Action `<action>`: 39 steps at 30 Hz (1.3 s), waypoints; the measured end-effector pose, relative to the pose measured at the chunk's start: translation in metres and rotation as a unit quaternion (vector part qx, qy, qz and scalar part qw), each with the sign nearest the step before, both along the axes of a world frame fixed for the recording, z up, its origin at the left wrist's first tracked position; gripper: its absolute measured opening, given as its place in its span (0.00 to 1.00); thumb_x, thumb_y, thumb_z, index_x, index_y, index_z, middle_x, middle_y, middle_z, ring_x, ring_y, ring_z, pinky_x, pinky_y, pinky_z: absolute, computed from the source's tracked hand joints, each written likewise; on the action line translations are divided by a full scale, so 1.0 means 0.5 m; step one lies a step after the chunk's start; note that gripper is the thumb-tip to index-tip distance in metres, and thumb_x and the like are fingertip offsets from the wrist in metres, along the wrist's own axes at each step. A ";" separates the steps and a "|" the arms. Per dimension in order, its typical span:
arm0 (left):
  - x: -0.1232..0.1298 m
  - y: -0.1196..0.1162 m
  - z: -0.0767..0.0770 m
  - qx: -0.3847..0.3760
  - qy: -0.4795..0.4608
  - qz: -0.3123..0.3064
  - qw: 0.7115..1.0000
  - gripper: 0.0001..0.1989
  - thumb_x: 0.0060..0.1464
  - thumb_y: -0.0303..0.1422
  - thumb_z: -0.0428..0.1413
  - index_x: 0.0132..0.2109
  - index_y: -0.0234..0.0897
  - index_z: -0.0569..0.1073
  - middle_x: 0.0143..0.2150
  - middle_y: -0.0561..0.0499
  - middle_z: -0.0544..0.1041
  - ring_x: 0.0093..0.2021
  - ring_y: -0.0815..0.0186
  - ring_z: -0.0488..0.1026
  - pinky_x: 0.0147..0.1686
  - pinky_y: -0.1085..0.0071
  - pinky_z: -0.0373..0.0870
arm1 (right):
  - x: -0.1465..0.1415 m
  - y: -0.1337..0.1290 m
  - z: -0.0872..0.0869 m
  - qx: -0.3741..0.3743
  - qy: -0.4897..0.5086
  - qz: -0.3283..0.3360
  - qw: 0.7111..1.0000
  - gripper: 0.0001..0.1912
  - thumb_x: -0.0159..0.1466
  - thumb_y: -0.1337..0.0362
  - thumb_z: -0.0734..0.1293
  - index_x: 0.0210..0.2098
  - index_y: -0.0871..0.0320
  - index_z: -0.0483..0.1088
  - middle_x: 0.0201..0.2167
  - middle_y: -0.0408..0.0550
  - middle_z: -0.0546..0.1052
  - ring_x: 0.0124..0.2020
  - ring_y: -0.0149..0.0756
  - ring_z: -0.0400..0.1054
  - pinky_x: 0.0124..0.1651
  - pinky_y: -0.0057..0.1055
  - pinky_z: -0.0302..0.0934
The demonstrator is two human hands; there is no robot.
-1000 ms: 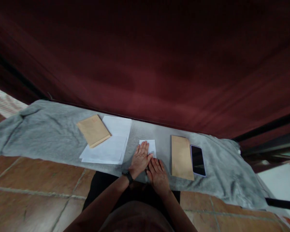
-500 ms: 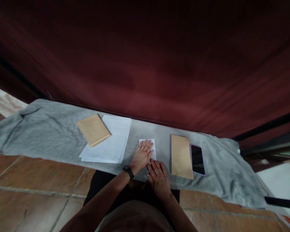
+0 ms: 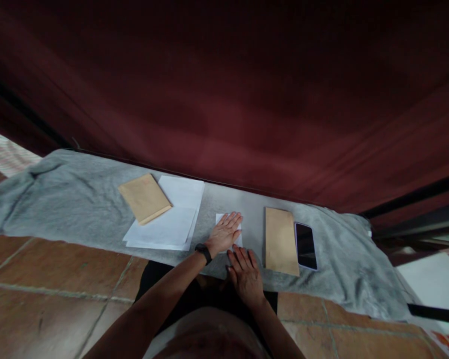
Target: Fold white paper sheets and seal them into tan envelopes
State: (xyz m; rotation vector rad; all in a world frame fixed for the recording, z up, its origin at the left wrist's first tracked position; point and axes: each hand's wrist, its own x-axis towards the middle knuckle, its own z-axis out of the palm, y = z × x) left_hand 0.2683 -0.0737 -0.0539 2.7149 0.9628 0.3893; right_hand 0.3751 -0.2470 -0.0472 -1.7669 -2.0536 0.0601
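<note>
- Head view: a small white rectangular piece of paper (image 3: 239, 241) is being covered by the left hand (image 3: 225, 234), near the middle of a bench (image 3: 250, 197) draped in soft grey cloth.
- The left fingers are being held straight and slightly parted, with nothing being gripped; if weight is being borne unevenly by them, the paper could be skewed or creased.
- The right hand (image 3: 246, 274) is being rested palm down at the paper's near right corner, its fingers spread a little and closed on nothing; whether the corner is being touched cannot be told. If it is being left unpinned, the paper could be twisted.
- The paper is being supported by cloth that looks soft, so it could be dragged along or wrinkled if the cloth is being pulled.
- Loose white paper sheets (image 3: 175, 224) are being partly overlapped by a tan paper envelope (image 3: 145, 199); they could be disturbed by a sweep of the left forearm.
- A tan rectangular envelope (image 3: 282, 242) is being kept just beside a dark-screened phone with a pale purple edge (image 3: 306, 247); both could be nudged by a rightward slip.
</note>
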 end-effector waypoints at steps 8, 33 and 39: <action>-0.049 -0.048 0.021 -0.030 -0.013 -0.056 0.998 0.25 0.70 0.36 0.43 0.70 0.38 0.60 0.73 0.47 0.58 0.75 0.61 0.49 0.73 0.56 0.42 | 0.020 -0.004 -0.029 0.024 0.020 0.016 0.999 0.23 0.72 0.70 0.53 0.64 0.60 0.64 0.61 0.54 0.72 0.65 0.38 0.63 0.70 0.48 0.53; -0.121 -0.139 -0.006 -0.014 0.019 -0.165 0.986 0.29 0.56 0.44 0.63 0.60 0.32 0.72 0.62 0.36 0.73 0.65 0.50 0.66 0.67 0.58 0.56 | 0.031 0.131 0.006 -0.102 0.105 0.179 0.973 0.23 0.76 0.58 0.52 0.64 0.55 0.66 0.66 0.49 0.68 0.68 0.37 0.58 0.72 0.47 0.51; -0.122 -0.134 -0.012 -0.038 -0.009 -0.193 0.980 0.26 0.58 0.47 0.61 0.59 0.38 0.73 0.62 0.40 0.74 0.64 0.54 0.68 0.66 0.60 0.59 | 0.022 0.210 0.002 -0.101 0.006 0.204 0.974 0.24 0.76 0.61 0.50 0.67 0.55 0.63 0.70 0.48 0.61 0.71 0.38 0.53 0.73 0.47 0.48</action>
